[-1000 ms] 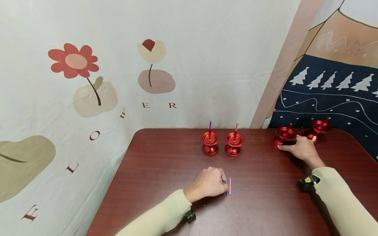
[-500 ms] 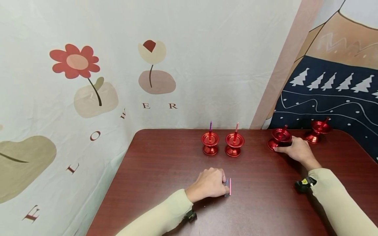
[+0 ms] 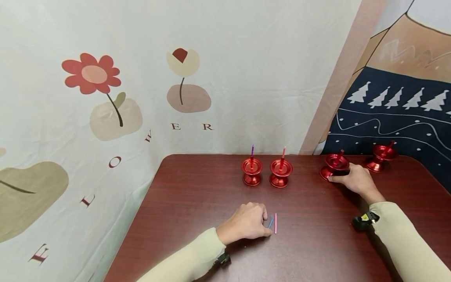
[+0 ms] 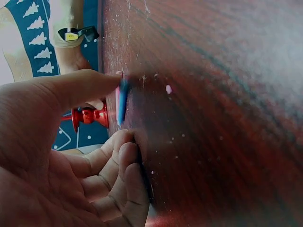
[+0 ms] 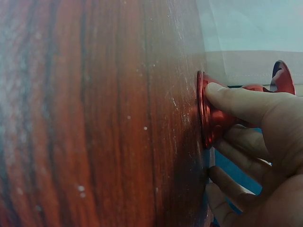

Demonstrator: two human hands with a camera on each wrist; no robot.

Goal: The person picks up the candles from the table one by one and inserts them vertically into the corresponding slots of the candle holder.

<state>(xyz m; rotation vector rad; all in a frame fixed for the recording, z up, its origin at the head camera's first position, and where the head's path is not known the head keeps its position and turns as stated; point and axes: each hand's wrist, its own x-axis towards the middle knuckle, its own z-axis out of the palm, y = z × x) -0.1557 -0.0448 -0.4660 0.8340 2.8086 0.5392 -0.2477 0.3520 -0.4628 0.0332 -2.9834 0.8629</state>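
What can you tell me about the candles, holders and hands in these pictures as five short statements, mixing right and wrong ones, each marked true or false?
1. The right hand grips a red candle holder. True.
2. The purple candle lies flat on the table. False: it stands upright in the leftmost holder.
3. Four red holders are on the table. True.
4. The left hand is gripping a holder. False: it is at the blue candle.
5. A loose pink candle lies beside the blue one. True.
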